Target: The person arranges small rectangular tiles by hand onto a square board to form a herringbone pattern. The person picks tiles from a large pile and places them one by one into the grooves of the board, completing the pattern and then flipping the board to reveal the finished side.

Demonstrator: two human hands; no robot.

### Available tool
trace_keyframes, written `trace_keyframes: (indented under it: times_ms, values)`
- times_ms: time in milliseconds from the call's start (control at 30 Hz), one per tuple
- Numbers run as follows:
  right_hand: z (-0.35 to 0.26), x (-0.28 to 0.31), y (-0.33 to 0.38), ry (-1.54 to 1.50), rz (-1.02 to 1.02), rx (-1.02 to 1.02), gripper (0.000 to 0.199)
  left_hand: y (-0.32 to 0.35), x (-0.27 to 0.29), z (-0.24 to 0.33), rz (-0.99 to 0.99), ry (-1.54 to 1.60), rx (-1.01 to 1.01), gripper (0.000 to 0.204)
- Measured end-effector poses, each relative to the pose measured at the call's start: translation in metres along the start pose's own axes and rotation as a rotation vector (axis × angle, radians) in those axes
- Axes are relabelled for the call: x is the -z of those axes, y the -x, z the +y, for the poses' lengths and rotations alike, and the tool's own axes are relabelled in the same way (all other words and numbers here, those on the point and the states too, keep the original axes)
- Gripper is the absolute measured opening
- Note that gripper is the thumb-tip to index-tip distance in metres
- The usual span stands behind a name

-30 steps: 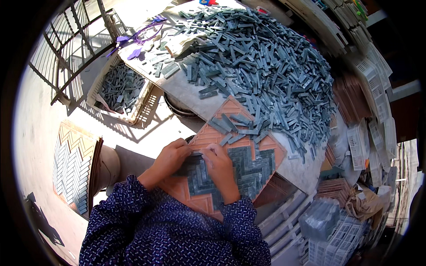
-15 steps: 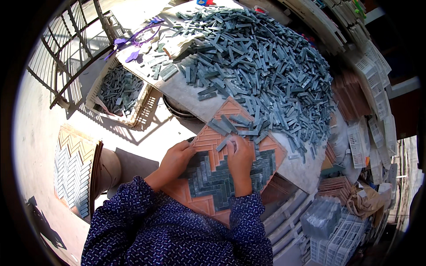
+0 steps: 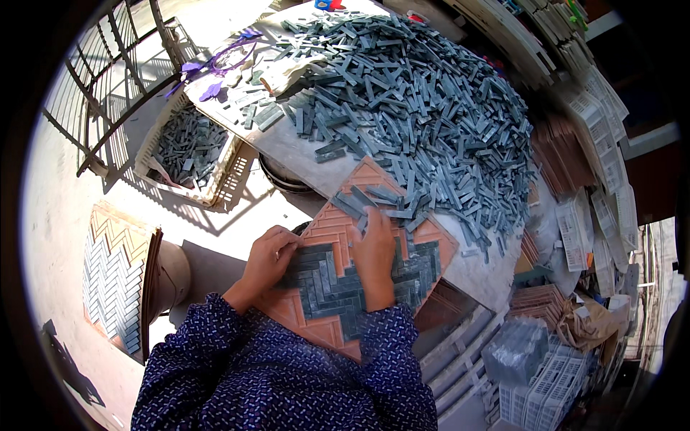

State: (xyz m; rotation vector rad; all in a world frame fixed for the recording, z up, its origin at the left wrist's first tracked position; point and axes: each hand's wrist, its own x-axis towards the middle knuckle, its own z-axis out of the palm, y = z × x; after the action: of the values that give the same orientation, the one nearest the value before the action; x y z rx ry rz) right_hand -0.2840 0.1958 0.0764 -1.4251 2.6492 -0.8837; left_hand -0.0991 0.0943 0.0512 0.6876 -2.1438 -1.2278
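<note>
Head view looks straight down on my two hands at work over an orange herringbone mould tray [image 3: 327,230] that lies tilted on the near edge of the bench [image 3: 287,147], one corner pointing away from me. My left hand [image 3: 267,253] rests at the tray's left edge, its fingers curled together on the end of the grey strips already laid there; I cannot tell whether they pinch one. My right hand [image 3: 374,248] lies flat on the middle of the tray, fingers stretched and close together, the tips reaching up to a few loose grey tile strips [image 3: 374,200] lying on the tray's upper part; I cannot tell whether any strip is actually gripped. Below and between my hands the laid grey strips [image 3: 345,294] fill the grooves in a zigzag band, while the upper corner and the near corner of the tray show bare orange. Just beyond the tray, touching its far right edge, a big heap of loose grey strips [image 3: 431,100] covers most of the bench. To the left, below the bench, a white crate [image 3: 188,144] holds more grey strips. Further left on the floor stands a finished herringbone sheet [image 3: 111,276] leaning upright. My sleeves [image 3: 287,381] are dark blue with a small white print.
</note>
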Motion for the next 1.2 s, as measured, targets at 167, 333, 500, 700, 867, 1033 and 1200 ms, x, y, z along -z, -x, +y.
trace_keyframes:
  times_ms: [167,333,500,700,867,1033,1200]
  values:
    - [-0.004,-0.001,0.002,-0.025,-0.074,-0.063,0.044,0.0,0.001,0.001,0.013,-0.006,-0.042,0.011]
    - [0.003,-0.008,0.004,-0.365,-0.101,-0.16,0.032,0.003,0.001,0.004,0.002,0.032,-0.005,0.011]
    - [0.011,0.005,0.008,-0.968,-0.448,-0.34,0.018,0.0,0.0,0.007,-0.006,0.008,-0.03,0.012]
    - [0.008,0.011,0.006,-0.852,-0.512,-0.229,0.013,0.003,-0.005,0.008,-0.015,0.029,-0.007,0.012]
    - [0.002,0.013,0.006,-0.715,-0.437,-0.137,0.014,0.001,-0.003,0.01,-0.022,0.019,-0.021,0.012]
    - [0.007,0.008,0.009,-0.411,-0.338,0.169,0.022,0.001,-0.003,0.011,-0.02,0.023,-0.028,0.011]
    - [-0.001,0.01,0.013,-0.277,-0.339,0.17,0.024,0.002,-0.004,0.007,-0.019,0.018,-0.031,0.011]
